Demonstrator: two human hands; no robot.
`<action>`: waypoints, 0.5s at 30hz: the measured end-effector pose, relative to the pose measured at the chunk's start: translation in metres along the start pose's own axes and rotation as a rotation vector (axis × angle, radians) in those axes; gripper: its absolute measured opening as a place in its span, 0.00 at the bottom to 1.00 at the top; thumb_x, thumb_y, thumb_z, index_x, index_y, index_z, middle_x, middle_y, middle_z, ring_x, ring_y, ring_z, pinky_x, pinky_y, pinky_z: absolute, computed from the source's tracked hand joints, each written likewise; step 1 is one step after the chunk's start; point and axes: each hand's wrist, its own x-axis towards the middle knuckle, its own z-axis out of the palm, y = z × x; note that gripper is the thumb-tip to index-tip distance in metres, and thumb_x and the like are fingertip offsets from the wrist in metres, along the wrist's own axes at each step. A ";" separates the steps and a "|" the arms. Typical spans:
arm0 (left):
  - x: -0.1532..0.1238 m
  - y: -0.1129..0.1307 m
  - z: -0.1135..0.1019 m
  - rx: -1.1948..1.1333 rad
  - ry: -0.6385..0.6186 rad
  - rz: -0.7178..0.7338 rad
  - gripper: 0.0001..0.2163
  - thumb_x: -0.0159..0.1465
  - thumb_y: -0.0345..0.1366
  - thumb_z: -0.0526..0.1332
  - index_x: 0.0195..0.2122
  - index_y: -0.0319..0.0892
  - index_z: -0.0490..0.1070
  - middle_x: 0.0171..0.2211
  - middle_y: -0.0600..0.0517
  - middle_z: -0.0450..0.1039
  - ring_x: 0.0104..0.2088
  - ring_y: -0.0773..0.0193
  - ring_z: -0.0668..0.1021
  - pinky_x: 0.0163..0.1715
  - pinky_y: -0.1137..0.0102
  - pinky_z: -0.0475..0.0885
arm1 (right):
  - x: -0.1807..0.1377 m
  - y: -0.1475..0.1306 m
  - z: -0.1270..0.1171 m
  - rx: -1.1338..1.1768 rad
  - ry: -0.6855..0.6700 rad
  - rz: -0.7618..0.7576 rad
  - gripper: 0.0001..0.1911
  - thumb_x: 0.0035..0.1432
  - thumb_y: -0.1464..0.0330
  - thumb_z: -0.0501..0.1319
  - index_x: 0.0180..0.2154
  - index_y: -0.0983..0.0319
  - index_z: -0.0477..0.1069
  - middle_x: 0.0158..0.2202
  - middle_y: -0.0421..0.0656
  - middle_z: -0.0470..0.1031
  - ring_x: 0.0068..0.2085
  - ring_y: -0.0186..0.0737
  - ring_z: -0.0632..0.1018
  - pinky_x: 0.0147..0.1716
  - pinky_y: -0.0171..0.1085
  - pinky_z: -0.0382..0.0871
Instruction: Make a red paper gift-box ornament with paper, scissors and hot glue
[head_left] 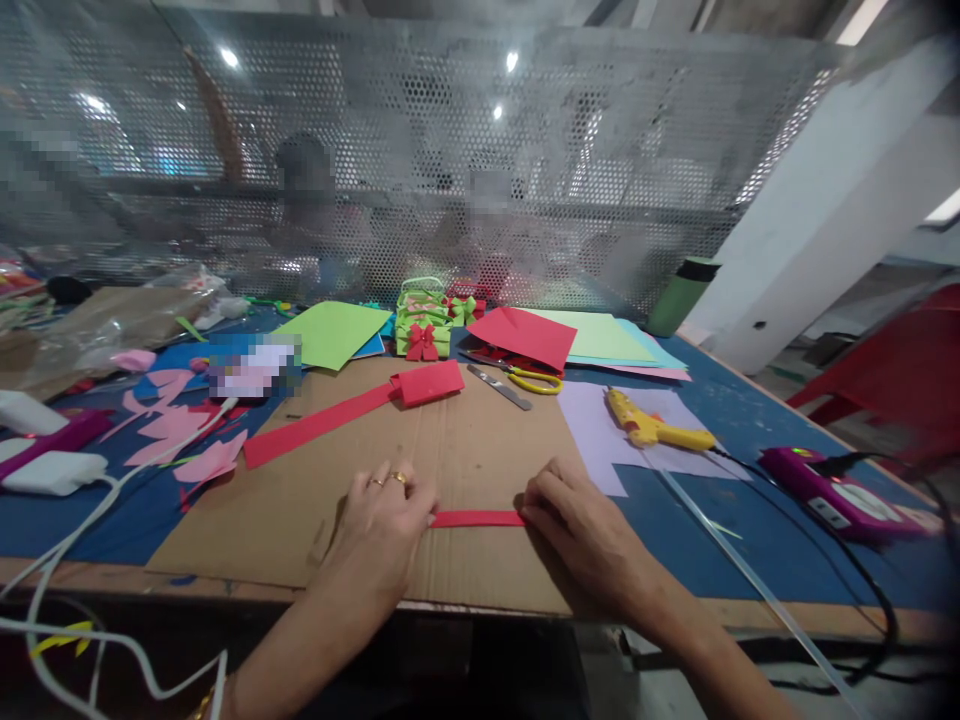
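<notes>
In the head view I see two hands. The left hand pinches the left end of one narrow red strip, the right hand its right end, seemingly for keeping it straight on the near cardboard sheet. Farther lie one wider red strip, one yellow glue gun at right, and perhaps two green boxes.

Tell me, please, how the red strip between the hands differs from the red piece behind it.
The front strip is slimmer than the rear piece, which has a broader end. The left hand and right hand hold the front strip; the rear piece lies untouched. The front strip runs crosswise; the rear piece slants. Both are red.
</notes>
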 end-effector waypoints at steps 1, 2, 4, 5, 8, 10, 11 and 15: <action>0.000 0.002 0.001 0.069 0.046 0.030 0.07 0.64 0.25 0.58 0.32 0.44 0.71 0.34 0.50 0.70 0.34 0.57 0.70 0.35 0.63 0.62 | 0.000 0.001 0.000 0.001 0.009 0.000 0.08 0.67 0.74 0.53 0.35 0.61 0.67 0.38 0.45 0.69 0.40 0.43 0.72 0.40 0.43 0.67; -0.001 0.004 0.002 0.133 0.087 0.061 0.08 0.63 0.24 0.58 0.31 0.44 0.71 0.34 0.49 0.70 0.34 0.56 0.70 0.36 0.62 0.62 | -0.001 0.002 0.001 0.009 0.022 -0.006 0.09 0.67 0.75 0.52 0.35 0.61 0.67 0.38 0.45 0.69 0.40 0.43 0.72 0.40 0.44 0.68; -0.002 0.008 0.005 0.221 0.140 0.136 0.09 0.62 0.22 0.57 0.32 0.43 0.71 0.33 0.49 0.71 0.34 0.56 0.70 0.38 0.60 0.63 | -0.003 0.004 0.001 0.037 0.051 -0.025 0.12 0.67 0.77 0.48 0.36 0.60 0.67 0.38 0.45 0.69 0.40 0.42 0.72 0.41 0.44 0.68; -0.003 0.009 0.006 0.242 0.144 0.174 0.09 0.63 0.22 0.57 0.32 0.42 0.71 0.33 0.49 0.71 0.34 0.56 0.70 0.39 0.60 0.63 | -0.004 0.005 0.002 0.050 0.064 -0.032 0.13 0.66 0.78 0.47 0.36 0.60 0.67 0.38 0.45 0.69 0.40 0.42 0.72 0.41 0.43 0.68; -0.007 0.009 0.008 0.259 0.118 0.264 0.08 0.65 0.24 0.55 0.38 0.40 0.73 0.34 0.47 0.72 0.35 0.56 0.71 0.41 0.60 0.64 | -0.006 0.008 0.004 0.050 0.099 -0.021 0.13 0.66 0.78 0.47 0.36 0.61 0.67 0.38 0.45 0.69 0.40 0.42 0.72 0.41 0.43 0.69; -0.010 0.009 0.008 0.266 0.098 0.285 0.13 0.65 0.23 0.55 0.47 0.39 0.73 0.37 0.46 0.72 0.37 0.56 0.72 0.44 0.59 0.64 | -0.007 0.008 0.006 0.004 0.130 -0.005 0.12 0.66 0.77 0.48 0.35 0.61 0.67 0.38 0.46 0.69 0.40 0.43 0.72 0.40 0.44 0.69; -0.011 0.010 0.008 0.270 0.090 0.289 0.18 0.64 0.22 0.55 0.53 0.41 0.71 0.39 0.46 0.73 0.38 0.55 0.73 0.46 0.58 0.64 | -0.008 0.009 0.007 -0.030 0.150 -0.003 0.12 0.66 0.77 0.49 0.35 0.61 0.67 0.38 0.46 0.70 0.39 0.44 0.72 0.40 0.45 0.69; -0.012 0.014 0.004 0.269 0.049 0.294 0.29 0.64 0.21 0.56 0.64 0.54 0.63 0.43 0.45 0.73 0.42 0.53 0.74 0.46 0.57 0.65 | -0.009 0.008 0.009 -0.146 0.210 -0.031 0.11 0.66 0.76 0.50 0.36 0.63 0.69 0.37 0.48 0.71 0.38 0.45 0.73 0.38 0.46 0.71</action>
